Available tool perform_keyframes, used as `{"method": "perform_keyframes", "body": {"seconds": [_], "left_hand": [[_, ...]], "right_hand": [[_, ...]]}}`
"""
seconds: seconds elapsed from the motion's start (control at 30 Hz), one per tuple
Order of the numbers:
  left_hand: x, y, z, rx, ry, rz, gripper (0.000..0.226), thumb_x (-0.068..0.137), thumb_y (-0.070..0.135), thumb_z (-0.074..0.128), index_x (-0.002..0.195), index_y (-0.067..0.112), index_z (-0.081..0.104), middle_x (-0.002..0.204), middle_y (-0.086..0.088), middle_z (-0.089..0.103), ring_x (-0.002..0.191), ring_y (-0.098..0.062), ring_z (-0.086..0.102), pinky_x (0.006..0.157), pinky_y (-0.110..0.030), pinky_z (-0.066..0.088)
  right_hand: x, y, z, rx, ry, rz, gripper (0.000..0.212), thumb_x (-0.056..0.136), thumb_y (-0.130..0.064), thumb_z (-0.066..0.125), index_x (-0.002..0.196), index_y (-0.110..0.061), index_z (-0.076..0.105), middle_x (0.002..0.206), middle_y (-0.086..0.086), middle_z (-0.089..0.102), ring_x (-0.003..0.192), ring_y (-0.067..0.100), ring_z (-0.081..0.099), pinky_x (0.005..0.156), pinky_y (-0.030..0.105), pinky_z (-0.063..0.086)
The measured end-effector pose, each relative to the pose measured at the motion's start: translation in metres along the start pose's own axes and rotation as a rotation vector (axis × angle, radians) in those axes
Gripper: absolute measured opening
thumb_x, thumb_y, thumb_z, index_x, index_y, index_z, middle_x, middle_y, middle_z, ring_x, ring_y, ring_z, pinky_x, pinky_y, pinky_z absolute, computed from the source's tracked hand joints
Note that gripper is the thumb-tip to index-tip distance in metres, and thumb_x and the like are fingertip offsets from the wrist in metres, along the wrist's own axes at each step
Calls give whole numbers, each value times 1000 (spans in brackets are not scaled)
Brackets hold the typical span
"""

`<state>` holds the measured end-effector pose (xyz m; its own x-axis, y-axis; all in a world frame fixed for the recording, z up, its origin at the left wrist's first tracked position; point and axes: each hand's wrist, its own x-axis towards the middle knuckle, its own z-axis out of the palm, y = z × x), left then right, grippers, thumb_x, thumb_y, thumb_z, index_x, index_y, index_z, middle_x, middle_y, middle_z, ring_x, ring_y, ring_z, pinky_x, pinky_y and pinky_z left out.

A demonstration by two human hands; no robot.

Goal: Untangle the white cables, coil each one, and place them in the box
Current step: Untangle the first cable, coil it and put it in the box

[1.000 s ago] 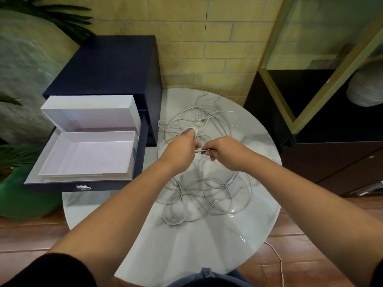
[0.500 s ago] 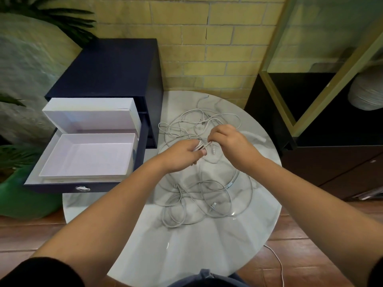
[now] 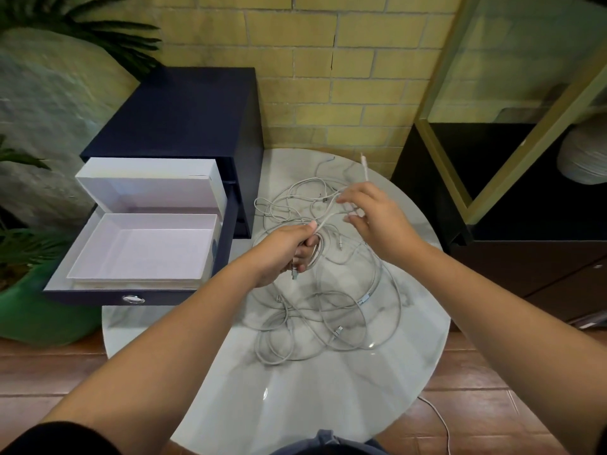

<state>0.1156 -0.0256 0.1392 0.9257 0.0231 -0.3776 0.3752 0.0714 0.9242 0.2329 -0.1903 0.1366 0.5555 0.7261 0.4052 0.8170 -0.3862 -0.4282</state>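
A tangle of white cables (image 3: 328, 310) lies on the round marble table (image 3: 328, 399). My left hand (image 3: 282, 251) grips a small coil of one cable, with a plug hanging below the fist. That cable runs up and right to my right hand (image 3: 374, 215), whose fingers pinch it. Its free end (image 3: 364, 164) sticks up above the hand. The open white box (image 3: 144, 251), with its lid raised, sits in a drawer to the left and holds nothing.
A dark blue cabinet (image 3: 184, 116) with its drawer pulled out stands left of the table. A black and gold cabinet (image 3: 492, 178) stands to the right. A green pot (image 3: 39, 316) with a plant is at the far left. Another cable (image 3: 440, 421) trails on the wooden floor.
My right hand has moved up and to the right, drawing the cable out from my left hand. The cable's free end now whips up above it. My left hand has kept its coil.
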Motion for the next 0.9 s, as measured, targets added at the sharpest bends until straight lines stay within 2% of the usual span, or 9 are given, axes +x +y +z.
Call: {"method": "perform_keyframes", "body": {"seconds": [0.07,0.17,0.37,0.47,0.53,0.63,0.7,0.83,0.9], "left_hand": [[0,3,1,-74,20,-14,41,103,36,35,67,18,39,46,8,25,43,-8,23,49,-21,33],[0,4,2,-144,24,-37,42,102,38,36,65,19,39,46,9,25,42,-8,23,47,-20,34],[-2,8,5,-289,50,-51,46,99,42,42,59,20,36,45,8,24,41,-8,22,50,-23,31],[-3,10,7,-268,77,-38,46,99,41,45,59,20,35,44,9,24,41,-8,22,48,-22,32],[-3,9,7,-277,83,-37,47,99,41,45,58,20,35,44,8,24,41,-8,21,48,-21,32],[-4,7,6,-268,59,-33,47,99,43,45,59,20,37,47,7,25,43,-9,23,51,-23,35],[-4,6,6,-240,49,-33,46,99,45,44,60,19,37,48,7,25,43,-9,25,54,-24,37],[-5,4,7,-193,53,-31,45,99,44,44,62,18,39,48,7,27,44,-9,25,55,-24,40],[-6,4,6,-118,85,-17,43,98,42,48,63,17,42,48,7,27,44,-10,25,55,-23,43]], "right_hand": [[1,-12,2,50,37,-68,26,86,-3,63,112,-9,62,112,5,55,100,16,54,79,20,48],[-2,-23,11,63,53,-161,21,88,-4,61,109,-6,64,106,7,58,96,14,54,84,20,45],[-15,-32,26,159,95,-106,30,90,-11,60,119,-3,63,110,10,56,103,14,52,93,14,38],[-19,-40,30,310,46,-13,33,89,-7,61,121,-6,61,108,5,57,99,14,55,88,19,46],[-19,-44,28,416,-10,84,36,88,-3,60,124,-9,61,104,1,58,96,12,58,85,17,49],[-16,-48,25,440,-31,167,38,85,-1,61,121,-15,64,97,-2,62,90,10,61,79,15,49],[-16,-50,25,474,-15,234,37,84,-2,62,117,-17,66,97,-2,67,90,10,63,80,19,51],[-18,-53,29,578,-15,387,33,82,-1,62,109,-19,66,95,4,70,88,16,66,82,29,55],[-18,-54,30,601,-34,429,32,81,1,61,106,-18,65,94,8,69,82,19,66,78,32,55]]}}
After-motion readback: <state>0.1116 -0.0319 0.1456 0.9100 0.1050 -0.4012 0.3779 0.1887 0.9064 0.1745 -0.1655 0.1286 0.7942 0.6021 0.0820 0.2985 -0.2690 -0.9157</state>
